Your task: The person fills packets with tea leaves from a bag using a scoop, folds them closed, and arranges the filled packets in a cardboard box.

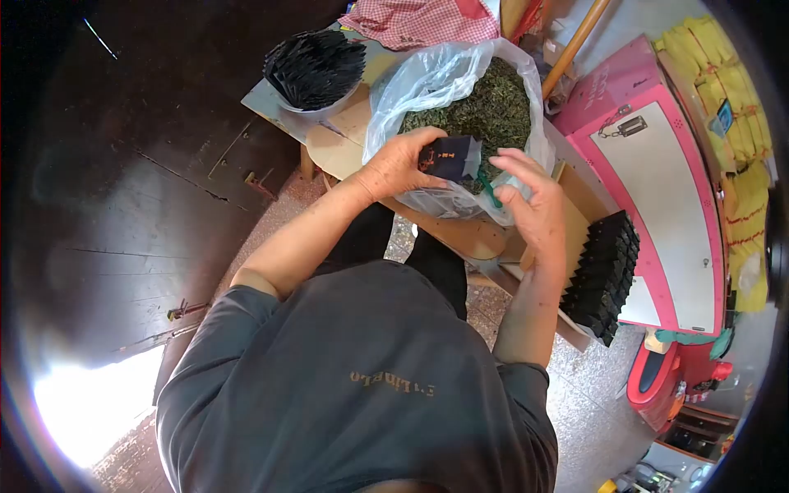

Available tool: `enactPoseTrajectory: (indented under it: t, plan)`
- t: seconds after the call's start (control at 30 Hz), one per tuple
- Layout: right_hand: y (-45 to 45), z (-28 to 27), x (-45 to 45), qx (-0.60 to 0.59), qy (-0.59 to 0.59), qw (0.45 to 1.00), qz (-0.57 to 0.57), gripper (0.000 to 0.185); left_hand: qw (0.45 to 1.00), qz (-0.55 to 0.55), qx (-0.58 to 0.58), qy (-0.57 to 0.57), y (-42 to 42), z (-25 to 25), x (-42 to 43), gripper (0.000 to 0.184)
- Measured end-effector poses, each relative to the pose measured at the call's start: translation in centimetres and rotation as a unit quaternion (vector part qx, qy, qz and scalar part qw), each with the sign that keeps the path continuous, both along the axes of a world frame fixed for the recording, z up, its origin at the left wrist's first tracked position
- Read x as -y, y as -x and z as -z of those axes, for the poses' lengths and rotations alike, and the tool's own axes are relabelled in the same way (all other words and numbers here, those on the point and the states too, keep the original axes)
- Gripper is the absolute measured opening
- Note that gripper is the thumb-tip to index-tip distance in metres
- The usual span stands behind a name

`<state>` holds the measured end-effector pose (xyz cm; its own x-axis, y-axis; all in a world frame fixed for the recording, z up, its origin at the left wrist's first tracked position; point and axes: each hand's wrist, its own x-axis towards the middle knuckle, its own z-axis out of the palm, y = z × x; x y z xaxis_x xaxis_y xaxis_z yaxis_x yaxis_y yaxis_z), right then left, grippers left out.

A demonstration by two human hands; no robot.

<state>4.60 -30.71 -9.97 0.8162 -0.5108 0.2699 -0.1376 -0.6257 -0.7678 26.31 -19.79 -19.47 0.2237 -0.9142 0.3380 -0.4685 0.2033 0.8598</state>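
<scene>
My left hand (403, 167) is closed around a small black packet (446, 158) with orange print, tipped on its side, its open-looking end toward the right. My right hand (532, 197) is curled close to that end, around something partly clear and green that I cannot make out. Both hands are over a big translucent plastic bag (393, 90), which is open and full of dark green dried leaves (501, 103) that look like tea.
A tub (329, 108) packed with black packets (316, 70) is at the back left, by a red checked cloth (419, 23). To the right, a cardboard box (573, 193) borders the bag, with a row of black packets (602, 275) near a pink-and-white cabinet (657, 189).
</scene>
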Motion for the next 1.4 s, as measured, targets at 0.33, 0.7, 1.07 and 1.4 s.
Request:
enactPoseTrajectory:
  t: [0.33, 0.7, 1.07, 1.4]
  plan:
    - [-1.4, 7.2, 1.8, -0.18, 0.185, 0.945, 0.201, 0.032, 0.997, -0.057, -0.051, 0.002, -0.9, -0.1, -0.6, 0.069]
    - [-2.1, 7.3, 1.2, -0.265, 0.141, 0.921, 0.25, 0.028, 0.987, -0.054, -0.147, -0.026, -2.8, 0.8, -1.0, 0.069]
    - [-4.8, 11.1, 3.5, -0.08, 0.166, 0.955, 0.233, 0.018, 0.99, -0.084, -0.107, -0.044, -3.0, 0.5, -1.4, 0.068]
    - [-4.7, 11.0, 3.6, 0.017, -0.283, 0.926, 0.25, 0.019, 0.991, -0.121, 0.013, -0.055, -1.8, -0.6, -0.6, 0.069]
